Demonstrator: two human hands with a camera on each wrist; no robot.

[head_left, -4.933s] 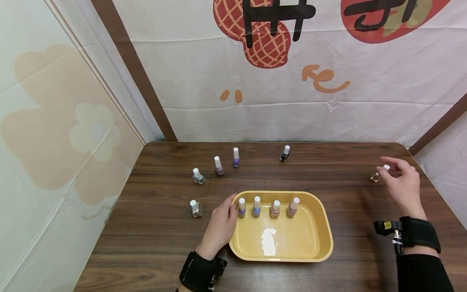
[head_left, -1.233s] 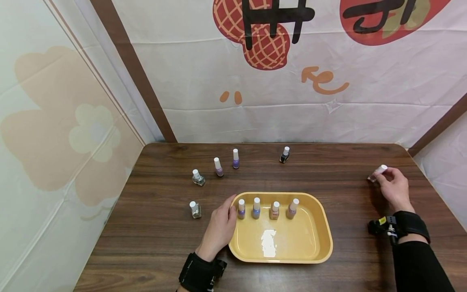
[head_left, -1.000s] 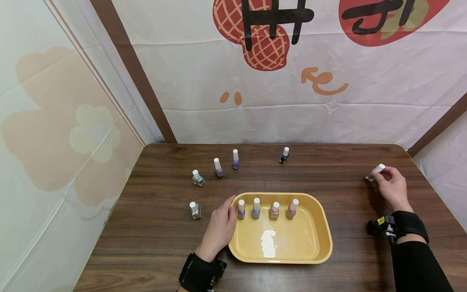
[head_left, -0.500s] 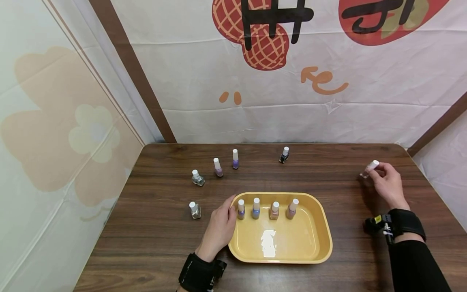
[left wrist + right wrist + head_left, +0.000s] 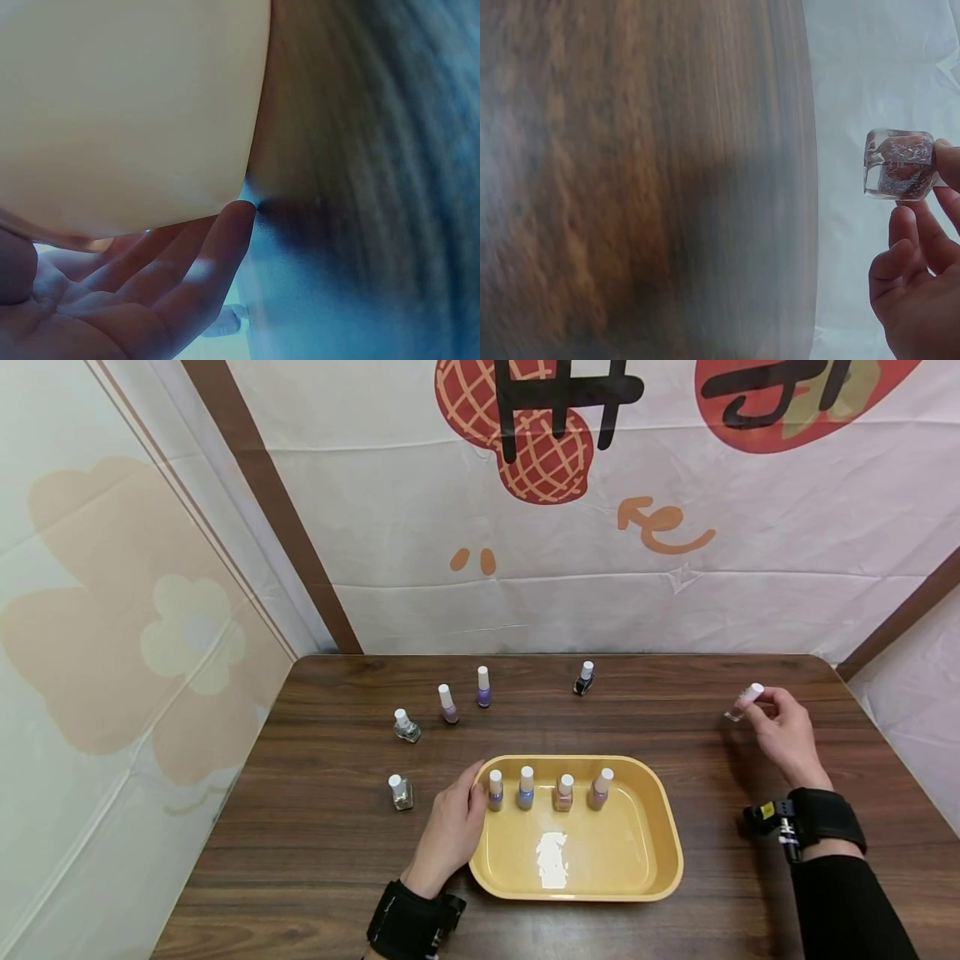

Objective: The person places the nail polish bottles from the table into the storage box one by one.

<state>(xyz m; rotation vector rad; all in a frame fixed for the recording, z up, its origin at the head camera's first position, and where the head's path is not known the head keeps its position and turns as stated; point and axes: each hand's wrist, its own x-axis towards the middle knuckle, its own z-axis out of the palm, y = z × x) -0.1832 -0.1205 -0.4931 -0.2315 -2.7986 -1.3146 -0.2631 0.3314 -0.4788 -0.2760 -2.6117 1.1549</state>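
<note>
Your left grip (image 5: 448, 828) holds the yellow tray (image 5: 577, 877) by its left edge; four bottles (image 5: 527, 797) line its far side. A stretch of table (image 5: 708, 827) separates its right edge from your right grip (image 5: 786, 731), which pinches a tilted white-capped bottle (image 5: 747, 697) short of the table's right edge.

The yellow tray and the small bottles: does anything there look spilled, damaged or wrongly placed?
Nothing stands out as spilled or damaged. The white patch in the yellow tray looks like glare, not liquid; the four bottles inside stand in a row. The glittery bottle is tilted, but the right hand holds it.
</note>
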